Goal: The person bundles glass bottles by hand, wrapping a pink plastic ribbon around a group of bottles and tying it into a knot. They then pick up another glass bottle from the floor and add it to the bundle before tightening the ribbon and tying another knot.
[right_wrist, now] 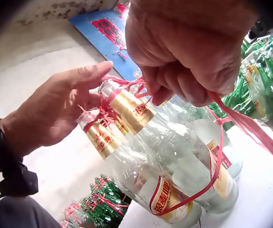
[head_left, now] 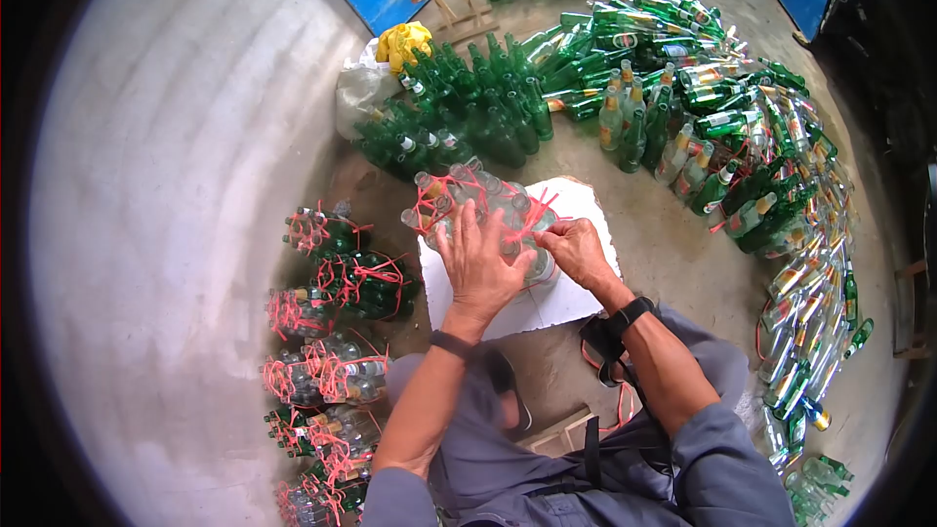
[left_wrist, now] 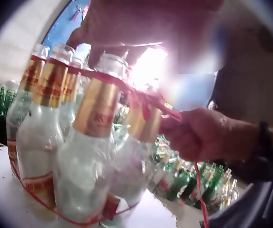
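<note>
A bundle of clear glass bottles with gold neck foil stands on a white slab. Red plastic twine runs round the necks, and another loop circles the lower bodies. My left hand lies over the bottle tops, its fingers extended and spread across the necks. In the right wrist view, that left hand shows at the far side of the necks. At the bundle's right side, my right hand pinches the twine close to the necks, with a loose length trailing from the fist.
Tied bundles of bottles line the floor at left. Upright green bottles stand ahead, near a yellow bag. A long heap of loose bottles curves round the right side. A small wooden stool stands at the back.
</note>
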Demonstrator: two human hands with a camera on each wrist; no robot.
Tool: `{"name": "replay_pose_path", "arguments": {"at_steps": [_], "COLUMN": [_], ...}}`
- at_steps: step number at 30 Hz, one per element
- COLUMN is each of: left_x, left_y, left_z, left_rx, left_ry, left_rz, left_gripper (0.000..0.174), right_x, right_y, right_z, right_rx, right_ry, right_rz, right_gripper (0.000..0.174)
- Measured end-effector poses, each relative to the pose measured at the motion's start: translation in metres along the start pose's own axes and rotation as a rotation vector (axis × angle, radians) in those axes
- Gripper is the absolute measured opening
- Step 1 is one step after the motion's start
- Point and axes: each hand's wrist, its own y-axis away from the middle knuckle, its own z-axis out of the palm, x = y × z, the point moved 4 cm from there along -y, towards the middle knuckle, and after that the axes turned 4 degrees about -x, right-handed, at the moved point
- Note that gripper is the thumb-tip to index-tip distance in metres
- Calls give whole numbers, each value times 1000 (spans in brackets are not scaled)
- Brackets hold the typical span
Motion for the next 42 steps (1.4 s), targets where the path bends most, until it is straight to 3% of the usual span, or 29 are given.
{"name": "replay_pose_path", "arguments": {"at_steps": [2,13,15,17,19,29,35,38,41,42], "left_x": [1,1,0,0,-1,-6,-4,-5,-4,-4], "left_y": [0,0,0,0,0,1,0,-1,0,0], "left_z": [4,7,6,6,6,4,2,2,1,0], "left_rx": [-12,-15,2,21,13,119,87,107,100,88], "left_ry": [-4,29,37,50,37,119,133,98,132,139], "left_rz": [-21,-92,-106,-118,-120,-78,-88,-90,-107,-112], "left_gripper": [78,61,61,61,59,57,60,61,68,70], "right_x": [-4,-25,-45,-59,-72,-143,-137,-131,-99,-86], "right_y": [1,-12,-10,-5,-5,-46,-87,-101,-117,-118], "right_z": [-6,-32,-38,-44,-41,-11,0,-4,-13,-19], "right_rx": [72,15,66,67,-6,-275,-406,-588,-482,-468], "right_ry": [32,204,440,543,733,950,926,671,622,525], "right_rz": [-119,-190,-430,-490,-715,-973,-795,-398,-354,-288], "right_gripper": [28,23,21,20,17,12,13,16,18,28]}}
